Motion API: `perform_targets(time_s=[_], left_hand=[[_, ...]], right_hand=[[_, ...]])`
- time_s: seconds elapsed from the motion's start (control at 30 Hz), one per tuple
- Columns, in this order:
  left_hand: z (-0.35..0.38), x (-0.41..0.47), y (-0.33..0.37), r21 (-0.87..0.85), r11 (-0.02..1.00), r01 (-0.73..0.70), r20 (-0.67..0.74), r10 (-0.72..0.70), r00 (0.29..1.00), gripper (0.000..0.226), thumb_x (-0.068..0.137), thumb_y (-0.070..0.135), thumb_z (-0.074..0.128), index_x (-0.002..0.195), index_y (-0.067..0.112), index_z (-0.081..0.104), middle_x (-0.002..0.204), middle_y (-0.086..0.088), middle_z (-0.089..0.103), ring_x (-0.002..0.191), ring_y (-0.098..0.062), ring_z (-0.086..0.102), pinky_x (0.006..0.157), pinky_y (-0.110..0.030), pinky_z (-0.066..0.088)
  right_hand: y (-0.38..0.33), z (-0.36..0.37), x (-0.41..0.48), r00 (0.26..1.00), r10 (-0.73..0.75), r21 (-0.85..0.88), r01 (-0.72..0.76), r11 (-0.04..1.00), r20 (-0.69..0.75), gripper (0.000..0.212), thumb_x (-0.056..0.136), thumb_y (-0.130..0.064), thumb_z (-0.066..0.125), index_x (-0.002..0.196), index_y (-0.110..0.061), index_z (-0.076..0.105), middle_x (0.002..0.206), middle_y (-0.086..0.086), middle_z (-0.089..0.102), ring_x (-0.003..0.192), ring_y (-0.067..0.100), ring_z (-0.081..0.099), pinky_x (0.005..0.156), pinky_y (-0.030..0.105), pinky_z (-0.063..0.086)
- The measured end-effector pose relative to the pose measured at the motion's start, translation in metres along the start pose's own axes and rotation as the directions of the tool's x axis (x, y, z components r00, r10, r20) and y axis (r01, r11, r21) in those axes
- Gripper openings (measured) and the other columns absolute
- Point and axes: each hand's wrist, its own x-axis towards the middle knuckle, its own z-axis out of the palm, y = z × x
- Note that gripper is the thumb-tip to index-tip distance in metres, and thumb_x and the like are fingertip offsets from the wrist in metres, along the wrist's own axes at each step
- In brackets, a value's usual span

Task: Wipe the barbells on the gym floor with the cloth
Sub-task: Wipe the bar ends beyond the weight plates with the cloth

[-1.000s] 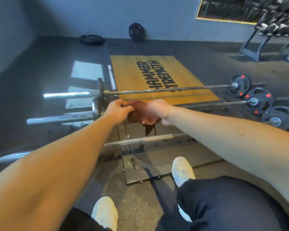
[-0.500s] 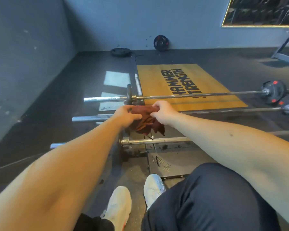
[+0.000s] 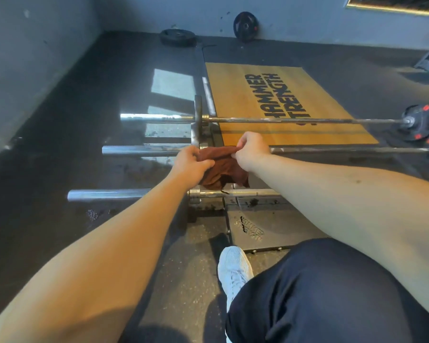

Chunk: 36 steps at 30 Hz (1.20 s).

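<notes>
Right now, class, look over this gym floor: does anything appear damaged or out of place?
The dark floor panel in front of the white shoe has a chipped, worn logo, and the rubber floor beside the nearest barbell looks crumbled.

barbells (image 3: 144, 150): shiny scuffed metal | cloth (image 3: 220, 167): soft rust-brown fabric | platform (image 3: 233, 95): matt wood

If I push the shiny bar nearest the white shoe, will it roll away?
Probably, a little: the nearest barbell is round and lies on the flat floor, with no plate on its visible end. It looks like solid metal, so likely heavy and stiff.
</notes>
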Motion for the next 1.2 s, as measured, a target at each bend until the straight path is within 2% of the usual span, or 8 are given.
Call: perform_targets(time_s=[0.17, 0.23, 0.33, 0.53, 0.63, 0.8, 1.03, 1.2], left_hand=[[-0.011, 0.015, 0.001, -0.029, 0.999, -0.02, 0.088, 0.023, 0.996, 0.053, 0.091, 0.03, 0.076, 0.138, 0.018, 0.053, 0.119, 0.0, 0.063, 0.103, -0.019, 0.066, 0.079, -0.029, 0.061], [-0.015, 0.019, 0.005, -0.003, 0.999, -0.043, 0.107, 0.043, 0.993, 0.044, 0.092, 0.032, 0.074, 0.131, 0.017, 0.062, 0.111, 0.0, 0.069, 0.099, -0.017, 0.069, 0.087, -0.034, 0.061], [-0.019, 0.026, 0.012, 0.006, 0.998, -0.065, 0.067, 0.065, 0.996, 0.033, 0.094, 0.032, 0.072, 0.121, 0.015, 0.066, 0.099, 0.001, 0.07, 0.092, -0.015, 0.069, 0.079, -0.028, 0.059], [-0.032, 0.027, 0.018, 0.045, 0.996, -0.073, 0.001, 0.073, 0.997, 0.036, 0.092, 0.036, 0.072, 0.12, 0.016, 0.068, 0.095, 0.0, 0.071, 0.088, -0.017, 0.069, 0.087, -0.041, 0.06], [-0.04, 0.023, 0.024, 0.062, 0.992, -0.108, 0.04, 0.106, 0.994, 0.032, 0.089, 0.04, 0.074, 0.113, 0.019, 0.071, 0.094, 0.002, 0.072, 0.092, -0.019, 0.07, 0.091, -0.046, 0.058], [-0.041, 0.021, 0.024, 0.067, 0.988, -0.138, 0.066, 0.133, 0.989, 0.026, 0.085, 0.042, 0.076, 0.104, 0.025, 0.071, 0.091, 0.005, 0.073, 0.093, -0.021, 0.07, 0.095, -0.051, 0.055], [-0.048, 0.021, -0.005, -0.051, 0.989, -0.141, 0.033, 0.143, 0.989, 0.032, 0.09, 0.035, 0.077, 0.116, 0.019, 0.069, 0.098, 0.006, 0.07, 0.095, -0.013, 0.067, 0.091, -0.035, 0.058], [-0.055, 0.033, -0.045, 0.019, 0.998, -0.053, 0.008, 0.053, 0.999, 0.029, 0.091, 0.039, 0.073, 0.116, 0.025, 0.067, 0.099, 0.013, 0.065, 0.098, -0.013, 0.064, 0.104, -0.05, 0.049]], right_hand=[[-0.015, 0.015, 0.01, 0.98, 0.174, -0.179, -0.19, 0.965, -0.102, 0.025, 0.095, -0.032, 0.071, 0.114, -0.016, 0.067, 0.119, 0.007, 0.061, 0.11, 0.031, 0.057, 0.095, 0.042, 0.052], [-0.027, 0.017, 0.014, 0.957, 0.288, 0.047, -0.29, 0.956, 0.046, 0.021, 0.101, -0.027, 0.06, 0.115, -0.012, 0.063, 0.119, 0.007, 0.062, 0.107, 0.027, 0.06, 0.091, 0.041, 0.054], [-0.054, 0.013, 0.005, 0.84, 0.455, 0.484, -0.543, 0.686, 0.296, 0.023, 0.106, -0.023, 0.048, 0.107, -0.005, 0.061, 0.104, 0.016, 0.067, 0.087, 0.031, 0.065, 0.062, 0.044, 0.06], [-0.076, 0.003, 0.001, 0.848, 0.325, 0.783, -0.519, 0.344, 0.419, 0.03, 0.109, -0.025, 0.033, 0.114, -0.01, 0.058, 0.115, 0.02, 0.066, 0.106, 0.041, 0.065, 0.075, 0.052, 0.063], [-0.072, 0.004, 0.0, 0.866, 0.214, 0.76, -0.499, 0.416, 0.452, 0.023, 0.104, -0.026, 0.049, 0.106, -0.013, 0.068, 0.11, 0.014, 0.073, 0.103, 0.031, 0.069, 0.083, 0.038, 0.061], [-0.074, 0.008, 0.002, 0.953, 0.145, 0.699, -0.293, 0.652, 0.265, 0.02, 0.098, -0.018, 0.066, 0.117, -0.014, 0.071, 0.111, 0.01, 0.075, 0.103, 0.025, 0.07, 0.067, 0.028, 0.057], [-0.056, 0.018, 0.002, 0.978, 0.183, 0.597, -0.206, 0.775, 0.099, 0.024, 0.09, -0.02, 0.076, 0.114, -0.018, 0.071, 0.106, 0.004, 0.075, 0.097, 0.019, 0.068, 0.068, 0.026, 0.05], [-0.032, 0.013, 0.003, 0.964, 0.25, 0.561, -0.256, 0.787, 0.09, 0.025, 0.094, -0.023, 0.075, 0.116, -0.018, 0.065, 0.108, 0.004, 0.069, 0.093, 0.017, 0.063, 0.066, 0.026, 0.048]])
